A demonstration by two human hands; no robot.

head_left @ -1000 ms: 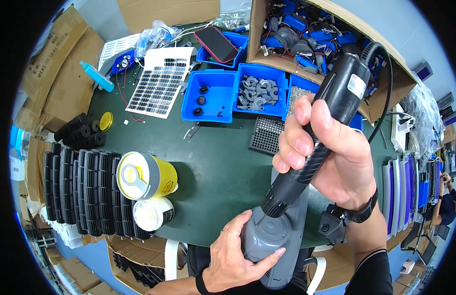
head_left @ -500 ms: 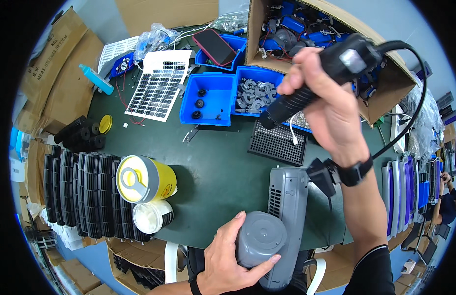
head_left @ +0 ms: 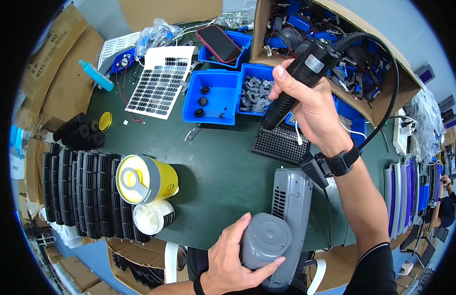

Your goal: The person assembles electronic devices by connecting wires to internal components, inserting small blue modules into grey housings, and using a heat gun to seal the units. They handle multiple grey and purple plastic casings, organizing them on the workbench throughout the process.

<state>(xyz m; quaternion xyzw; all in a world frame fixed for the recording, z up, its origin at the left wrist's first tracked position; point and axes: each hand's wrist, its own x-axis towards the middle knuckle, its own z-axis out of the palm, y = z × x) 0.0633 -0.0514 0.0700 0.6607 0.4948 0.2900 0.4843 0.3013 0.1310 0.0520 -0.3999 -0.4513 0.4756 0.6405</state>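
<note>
My right hand is wrapped round a black corded electric screwdriver, raised above the far half of the table. The tool tilts so its narrow end points down and left, over a black perforated tray. From its thick end a black cable loops down to the right. At the near edge, my left hand grips the round grey cup-like part of a plastic housing, thumb and fingers on its sides. A long grey body with vent slots lies beneath and beside that part; how the two join is hidden.
Blue bins hold black rollers and grey clips. Behind them a carton is full of motors with wires. Left stand a yellow-lidded cup, a white jar and stacked black slatted parts. A label sheet lies farther back.
My right hand has brought the screwdriver slightly left and downward, turning it more upright. My left hand and the grey housing have shifted a little rightward in view.
</note>
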